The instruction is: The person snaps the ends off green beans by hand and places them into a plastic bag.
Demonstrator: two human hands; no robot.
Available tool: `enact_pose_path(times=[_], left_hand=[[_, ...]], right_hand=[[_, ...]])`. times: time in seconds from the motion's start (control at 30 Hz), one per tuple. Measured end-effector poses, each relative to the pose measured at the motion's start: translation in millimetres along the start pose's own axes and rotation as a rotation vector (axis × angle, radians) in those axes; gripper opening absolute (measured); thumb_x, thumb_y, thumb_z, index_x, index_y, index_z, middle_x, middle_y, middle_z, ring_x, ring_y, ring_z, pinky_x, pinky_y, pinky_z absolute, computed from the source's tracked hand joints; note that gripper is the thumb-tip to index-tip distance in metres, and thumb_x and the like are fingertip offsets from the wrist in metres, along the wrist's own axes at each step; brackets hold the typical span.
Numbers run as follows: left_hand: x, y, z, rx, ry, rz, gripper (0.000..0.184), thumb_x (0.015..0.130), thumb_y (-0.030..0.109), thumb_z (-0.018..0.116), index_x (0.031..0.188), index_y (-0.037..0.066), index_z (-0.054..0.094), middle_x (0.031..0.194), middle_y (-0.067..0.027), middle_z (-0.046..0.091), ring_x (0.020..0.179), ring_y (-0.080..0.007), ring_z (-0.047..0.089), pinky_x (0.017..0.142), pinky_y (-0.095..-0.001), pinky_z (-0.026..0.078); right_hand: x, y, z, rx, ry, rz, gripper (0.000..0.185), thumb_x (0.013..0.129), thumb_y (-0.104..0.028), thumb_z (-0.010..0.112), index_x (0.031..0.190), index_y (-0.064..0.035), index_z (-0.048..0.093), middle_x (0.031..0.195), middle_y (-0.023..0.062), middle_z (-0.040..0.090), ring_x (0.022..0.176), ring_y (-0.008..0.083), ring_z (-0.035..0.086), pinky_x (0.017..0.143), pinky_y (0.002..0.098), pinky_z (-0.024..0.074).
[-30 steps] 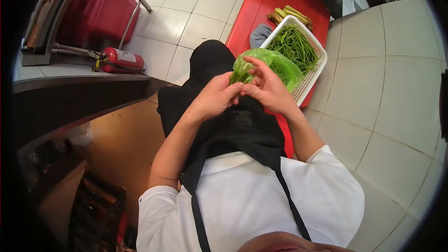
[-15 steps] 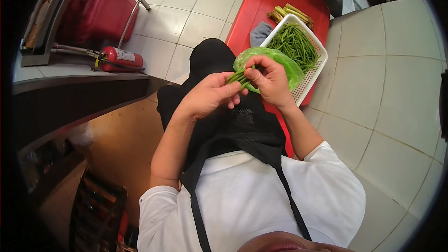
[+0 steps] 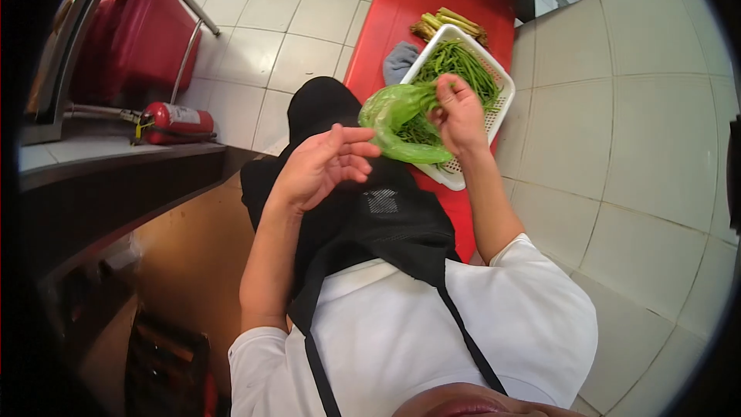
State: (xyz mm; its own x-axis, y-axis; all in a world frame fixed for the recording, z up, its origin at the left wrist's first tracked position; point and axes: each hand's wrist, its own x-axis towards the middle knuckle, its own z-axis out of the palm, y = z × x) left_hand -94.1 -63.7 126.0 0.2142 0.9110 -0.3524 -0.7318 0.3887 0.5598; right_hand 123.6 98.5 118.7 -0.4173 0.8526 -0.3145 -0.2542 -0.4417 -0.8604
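My left hand (image 3: 328, 166) is open over the black apron, fingers spread toward the bag and nothing in them. At the white basket, my right hand (image 3: 461, 116) is closed in a pinch on the gathered upper edge of a light green plastic bag (image 3: 386, 108). Whether any bean is also between those fingers is hard to see. The bag's mouth gapes, and green pieces show inside it. Long green beans (image 3: 467, 62) fill the white perforated basket (image 3: 505, 96), partly covered by the bag and my right hand.
The basket stands on a red bench (image 3: 378, 38). Beside it lie a grey cloth (image 3: 400, 62) and a bundle of pale green stalks (image 3: 451, 25). To the left are a fire extinguisher (image 3: 176, 123) and a dark red bin (image 3: 127, 38). Tiled floor (image 3: 563, 139) lies to the right.
The short bunch of green beans held between both hands is no longer there. My left hand has opened and drawn away; my right hand now grips the bag, whose mouth has opened.
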Motion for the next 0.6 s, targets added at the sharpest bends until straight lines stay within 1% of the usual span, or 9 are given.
enact_pose_path(times=[0.03,0.07,0.1,0.17,0.2,0.3,0.4,0.5,0.6], left_hand=[[-1,-1,-4,0.006,0.006,0.010,0.058,0.106,0.042,0.035,0.131,-0.007,0.051,0.111,-0.0173,0.066,0.086,-0.0180,0.066,0.077,-0.0306,0.056],[-2,-2,-7,0.013,0.014,0.020,0.058,0.106,0.042,0.035,0.131,-0.007,0.051,0.111,-0.0169,0.066,0.086,-0.0177,0.066,0.077,-0.0307,0.056],[-3,-1,-8,0.001,0.003,0.031,0.056,0.106,0.040,0.036,0.132,-0.007,0.051,0.111,-0.0153,0.066,0.086,-0.0163,0.065,0.076,-0.0297,0.055],[-3,-4,-11,0.026,0.022,0.042,0.054,0.106,0.039,0.036,0.132,-0.006,0.051,0.110,-0.0143,0.066,0.086,-0.0156,0.064,0.076,-0.0288,0.054],[-2,-5,-12,0.039,0.035,0.049,0.054,0.106,0.039,0.037,0.132,-0.006,0.051,0.110,-0.0138,0.066,0.086,-0.0153,0.064,0.075,-0.0283,0.054],[-1,-5,-10,0.059,0.036,0.067,0.051,0.106,0.037,0.040,0.132,-0.005,0.051,0.109,-0.0122,0.066,0.085,-0.0139,0.062,0.074,-0.0267,0.052],[5,-7,-7,0.087,0.034,0.071,0.050,0.105,0.037,0.043,0.132,-0.004,0.052,0.109,-0.0110,0.066,0.084,-0.0130,0.062,0.074,-0.0257,0.052],[10,-8,-7,0.072,0.070,0.023,0.044,0.103,0.031,0.050,0.131,-0.003,0.052,0.107,-0.0090,0.066,0.084,-0.0123,0.061,0.074,-0.0246,0.051],[32,-17,-6,0.501,0.310,0.130,0.041,0.099,0.024,0.058,0.130,-0.003,0.053,0.106,-0.0071,0.065,0.085,-0.0117,0.061,0.074,-0.0235,0.049]], right_hand=[[16,-3,-24,-0.210,0.119,-0.192,0.015,0.094,-0.024,0.067,0.099,-0.0108,0.061,0.080,-0.0045,0.057,0.059,0.0057,0.048,0.053,0.0215,0.0407],[29,-12,-45,-0.361,0.234,-0.315,0.015,0.095,-0.021,0.066,0.096,-0.0074,0.061,0.078,-0.0031,0.054,0.059,0.0057,0.049,0.050,0.0205,0.0407],[43,-16,-71,-0.397,0.369,-0.358,0.014,0.095,-0.018,0.066,0.096,-0.0053,0.060,0.078,-0.0022,0.055,0.058,0.0053,0.049,0.049,0.0205,0.0420],[62,-21,-121,-0.477,0.465,-0.365,0.014,0.097,-0.017,0.063,0.098,-0.0043,0.060,0.080,-0.0007,0.058,0.060,0.0060,0.052,0.050,0.0207,0.0434],[66,-25,-129,-0.515,0.510,-0.366,0.014,0.097,-0.017,0.062,0.099,-0.0037,0.061,0.081,0.0001,0.059,0.061,0.0064,0.053,0.050,0.0208,0.0442],[76,-25,-142,-0.623,0.427,-0.298,0.019,0.099,-0.019,0.057,0.105,-0.0013,0.062,0.086,0.0031,0.063,0.067,0.0089,0.059,0.052,0.0227,0.0477],[83,-15,-146,-0.844,0.549,-0.312,0.026,0.100,-0.021,0.054,0.110,0.0012,0.062,0.088,0.0056,0.065,0.073,0.0111,0.062,0.058,0.0241,0.0499],[83,-7,-168,-1.044,0.669,-0.497,0.024,0.099,-0.019,0.057,0.111,0.0015,0.063,0.087,0.0046,0.065,0.073,0.0105,0.061,0.064,0.0242,0.0500],[46,-24,-116,-0.756,0.619,-0.646,0.021,0.098,-0.017,0.061,0.109,0.0003,0.063,0.087,0.0030,0.065,0.075,0.0097,0.060,0.068,0.0237,0.0487]])
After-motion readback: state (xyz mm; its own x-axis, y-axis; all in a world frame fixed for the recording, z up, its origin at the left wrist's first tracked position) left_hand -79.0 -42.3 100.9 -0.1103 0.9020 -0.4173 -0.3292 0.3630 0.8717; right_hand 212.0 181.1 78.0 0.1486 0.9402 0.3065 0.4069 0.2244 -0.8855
